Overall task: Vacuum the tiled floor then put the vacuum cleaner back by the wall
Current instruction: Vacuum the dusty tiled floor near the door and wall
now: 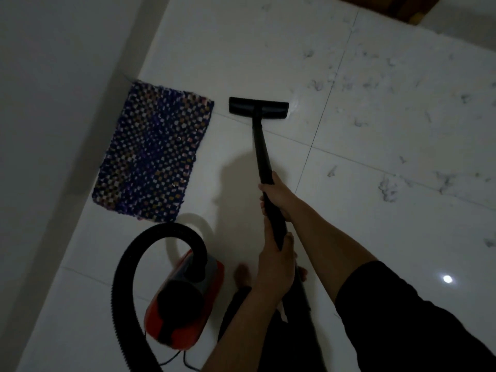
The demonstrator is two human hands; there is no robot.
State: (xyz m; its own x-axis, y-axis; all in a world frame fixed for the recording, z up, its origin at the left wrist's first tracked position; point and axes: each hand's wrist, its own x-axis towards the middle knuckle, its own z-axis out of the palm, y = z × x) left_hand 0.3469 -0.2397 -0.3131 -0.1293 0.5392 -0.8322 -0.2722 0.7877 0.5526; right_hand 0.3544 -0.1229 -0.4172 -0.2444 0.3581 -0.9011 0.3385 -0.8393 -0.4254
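A red and black vacuum cleaner (pixel 185 299) sits on the white tiled floor (pixel 362 237) at the lower left, its black ribbed hose (pixel 139 251) curling up and around it. The black wand (pixel 261 151) runs forward to a flat black floor nozzle (pixel 258 108) resting on the tiles. My right hand (pixel 279 196) grips the wand higher up. My left hand (pixel 276 261) grips its lower end, near the hose. Small scraps of debris (pixel 386 189) lie scattered over the tiles to the right of the nozzle.
A blue and purple woven mat (pixel 153 154) lies left of the nozzle, against the wall (pixel 53 103). My bare feet (pixel 243 275) stand beside the vacuum body. A thin black power cord (pixel 185 361) trails from the vacuum's rear. A dark wooden edge (pixel 386 9) shows at the top.
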